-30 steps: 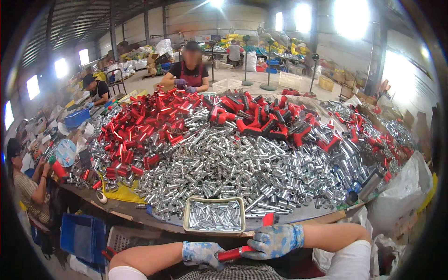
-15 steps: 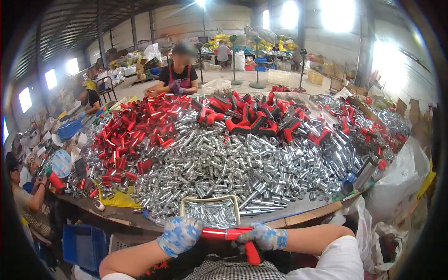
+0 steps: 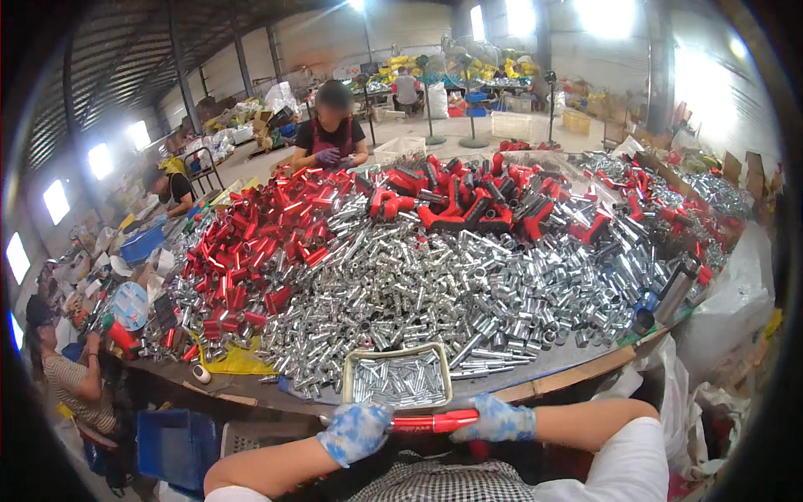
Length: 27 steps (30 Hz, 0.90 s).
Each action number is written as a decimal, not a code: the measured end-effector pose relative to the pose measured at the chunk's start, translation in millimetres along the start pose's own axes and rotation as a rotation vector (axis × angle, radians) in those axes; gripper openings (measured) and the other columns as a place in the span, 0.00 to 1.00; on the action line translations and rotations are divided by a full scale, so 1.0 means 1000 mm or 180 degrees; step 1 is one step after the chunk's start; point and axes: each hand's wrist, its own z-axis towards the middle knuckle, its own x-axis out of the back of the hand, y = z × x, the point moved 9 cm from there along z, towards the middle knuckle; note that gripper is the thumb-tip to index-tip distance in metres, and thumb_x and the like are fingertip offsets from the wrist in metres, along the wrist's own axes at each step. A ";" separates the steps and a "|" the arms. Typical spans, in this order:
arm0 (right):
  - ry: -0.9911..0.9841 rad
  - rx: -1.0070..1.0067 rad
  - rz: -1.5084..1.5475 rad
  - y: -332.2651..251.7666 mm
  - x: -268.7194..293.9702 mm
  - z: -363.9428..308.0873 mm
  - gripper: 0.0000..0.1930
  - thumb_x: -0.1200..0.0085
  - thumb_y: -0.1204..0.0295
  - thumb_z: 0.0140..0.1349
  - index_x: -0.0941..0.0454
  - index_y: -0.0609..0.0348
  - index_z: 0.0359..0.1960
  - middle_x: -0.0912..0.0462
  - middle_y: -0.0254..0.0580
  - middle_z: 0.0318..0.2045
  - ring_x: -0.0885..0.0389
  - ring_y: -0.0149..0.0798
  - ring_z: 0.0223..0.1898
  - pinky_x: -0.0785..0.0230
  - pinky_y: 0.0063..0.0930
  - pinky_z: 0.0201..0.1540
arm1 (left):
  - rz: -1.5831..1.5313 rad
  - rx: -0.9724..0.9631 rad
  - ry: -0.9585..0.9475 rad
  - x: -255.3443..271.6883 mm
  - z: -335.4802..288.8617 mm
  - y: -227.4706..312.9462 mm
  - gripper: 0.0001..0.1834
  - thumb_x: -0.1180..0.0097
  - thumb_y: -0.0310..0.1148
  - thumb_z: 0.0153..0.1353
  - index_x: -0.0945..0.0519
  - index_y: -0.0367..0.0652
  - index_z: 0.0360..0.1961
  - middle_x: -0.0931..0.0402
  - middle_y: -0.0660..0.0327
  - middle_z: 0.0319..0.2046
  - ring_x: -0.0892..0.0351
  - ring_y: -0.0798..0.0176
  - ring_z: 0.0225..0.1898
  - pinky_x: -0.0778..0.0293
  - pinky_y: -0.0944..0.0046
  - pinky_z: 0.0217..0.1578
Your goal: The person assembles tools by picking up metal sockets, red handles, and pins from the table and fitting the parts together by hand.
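Between my hands, in front of my checked apron, lies a red pistol-grip tool [image 3: 422, 422] with a glossy tube at its left end. My left hand [image 3: 358, 432], in a blue-and-white glove, is wrapped round the tube end. My right hand [image 3: 493, 420], gloved alike, closes round the right end. The tool's grip is mostly hidden below my right hand. Just beyond it, at the table's edge, stands a cream tray [image 3: 347, 381] holding small silver pins [image 3: 397, 381].
Silver metal sleeves [image 3: 468, 293] are heaped across the table, with red tubes [image 3: 242, 238] at left and red-and-black pistol-grip parts [image 3: 468, 201] behind. A blue crate [image 3: 176, 448] stands low left, a white plastic bag [image 3: 736, 284] at right. A co-worker [image 3: 330, 138] is across the table.
The whole scene has shifted right in the view. The tool's grip, plainly hanging below my right hand before, is now mostly out of sight. Both hands keep hold of the tool.
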 end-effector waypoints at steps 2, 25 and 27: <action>-0.1390 0.1129 -0.3913 -0.085 -0.023 0.005 0.22 0.42 0.69 0.55 0.22 0.46 0.54 0.16 0.43 0.38 0.16 0.47 0.33 0.23 0.37 0.36 | -0.1323 -0.0200 -0.1547 -0.050 -0.004 -0.006 0.20 0.38 0.40 0.52 0.20 0.41 0.43 0.19 0.52 0.25 0.17 0.51 0.28 0.23 0.52 0.29; -0.0576 0.0621 -0.2624 -0.058 0.004 0.026 0.19 0.45 0.73 0.57 0.23 0.57 0.52 0.16 0.39 0.32 0.16 0.39 0.36 0.24 0.35 0.39 | -0.0171 0.0068 -0.0436 0.015 0.015 -0.016 0.13 0.41 0.37 0.51 0.19 0.43 0.37 0.19 0.54 0.25 0.18 0.49 0.27 0.24 0.51 0.31; -0.0577 0.0510 -0.2156 -0.051 -0.005 0.027 0.19 0.44 0.72 0.57 0.23 0.57 0.53 0.16 0.39 0.34 0.16 0.38 0.37 0.25 0.33 0.40 | -0.1647 0.0235 -0.2083 -0.033 -0.001 -0.019 0.16 0.40 0.38 0.51 0.19 0.42 0.39 0.18 0.53 0.27 0.17 0.48 0.29 0.23 0.50 0.33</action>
